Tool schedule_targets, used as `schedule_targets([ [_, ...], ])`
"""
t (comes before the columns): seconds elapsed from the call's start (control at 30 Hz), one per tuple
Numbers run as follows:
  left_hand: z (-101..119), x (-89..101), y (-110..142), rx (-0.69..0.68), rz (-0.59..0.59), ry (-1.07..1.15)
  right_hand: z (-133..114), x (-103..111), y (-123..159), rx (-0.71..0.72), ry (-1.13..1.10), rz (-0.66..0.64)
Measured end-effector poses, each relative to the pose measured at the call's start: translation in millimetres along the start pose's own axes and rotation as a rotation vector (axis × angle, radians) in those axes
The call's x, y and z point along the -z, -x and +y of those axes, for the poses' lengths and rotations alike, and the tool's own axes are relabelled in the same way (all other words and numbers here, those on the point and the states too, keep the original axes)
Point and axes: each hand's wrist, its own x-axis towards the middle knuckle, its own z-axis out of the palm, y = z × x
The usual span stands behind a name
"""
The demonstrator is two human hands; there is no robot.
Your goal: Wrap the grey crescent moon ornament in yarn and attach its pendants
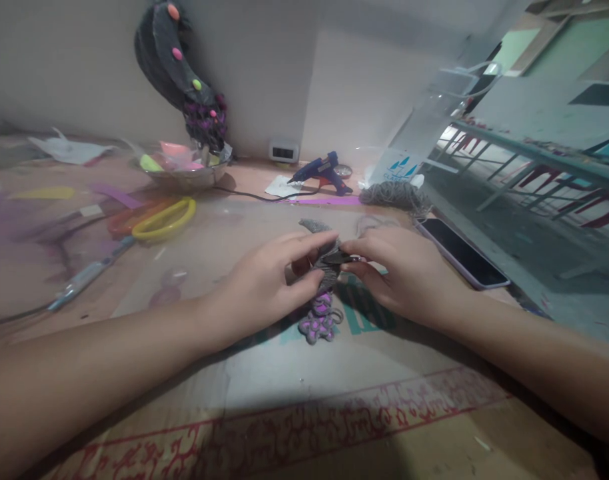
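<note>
In the head view a small grey yarn-covered ornament [327,279] sits between my hands, over the middle of the table. Its top end [312,225] curves to the left in a point. The lower end [320,325] shows purple patches edged with grey yarn loops. My left hand [279,270] grips the ornament's body from the left, thumb and fingers closed round it. From the right, my right hand [404,267] pinches a small dark, slim object [342,259] against the yarn; its exact kind is unclear.
At the back stand a bowl [184,179] under a larger dark curved ornament [167,60], a blue glue gun [319,170] and a grey yarn bundle [394,195]. Yellow-handled scissors [164,223] and a pen [92,273] lie left. A phone [462,253] lies right, near the table edge.
</note>
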Motion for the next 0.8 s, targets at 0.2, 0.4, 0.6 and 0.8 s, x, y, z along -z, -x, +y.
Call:
schedule_targets([
  [0.2,-0.4,-1.7,1.4,-0.005,0.005,0.008,0.1,-1.7,-1.8,0.071,0.06,0.044],
  [0.4,1.3,-1.6,1.9,-0.01,0.003,0.015,1.5,-3.1,-1.2,0.069,0.017,0.066],
  [0.6,0.6,0.8,0.1,0.008,0.004,0.039,-0.1,-1.0,1.7,-0.073,-0.189,0.059],
  [0.8,1.6,0.3,0.2,0.058,0.009,0.064,2.4,-2.3,1.3,0.04,-0.04,0.096],
])
